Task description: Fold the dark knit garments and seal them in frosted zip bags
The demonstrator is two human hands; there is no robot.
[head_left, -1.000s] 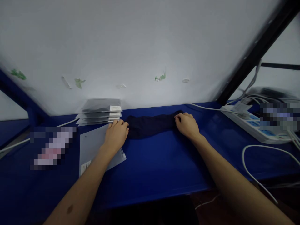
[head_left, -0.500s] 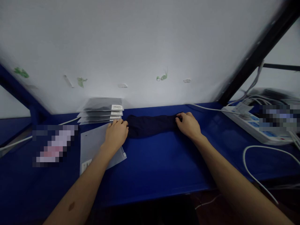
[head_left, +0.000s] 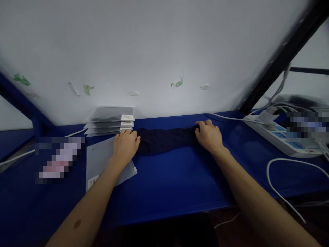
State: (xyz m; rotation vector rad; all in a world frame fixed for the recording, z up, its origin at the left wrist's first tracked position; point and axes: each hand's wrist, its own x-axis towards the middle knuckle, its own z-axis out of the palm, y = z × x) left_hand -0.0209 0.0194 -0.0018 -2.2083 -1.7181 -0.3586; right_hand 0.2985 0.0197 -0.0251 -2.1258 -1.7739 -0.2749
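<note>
A dark, long piece of folded cloth (head_left: 166, 140) lies flat across the blue table, stretched between my two hands. My left hand (head_left: 125, 144) has its fingers curled over the cloth's left end, and its wrist passes above a frosted zip bag (head_left: 102, 156). At the right end, my right hand (head_left: 209, 135) is closed on the cloth, thumb and fingers bent around its edge. The fingertips of both hands are partly hidden. What kind of garment the cloth is, I cannot tell.
A stack of several frosted bags (head_left: 111, 118) with white labels stands by the wall, behind my left hand. To the right lies a white power strip (head_left: 280, 139) with cables. A white cable (head_left: 268, 171) loops near the front right edge. A blurred-out pinkish item (head_left: 61, 159) lies at left.
My right hand has shifted slightly right along with its end of the cloth, and my left hand slightly left. The cloth spans a little wider between them.
</note>
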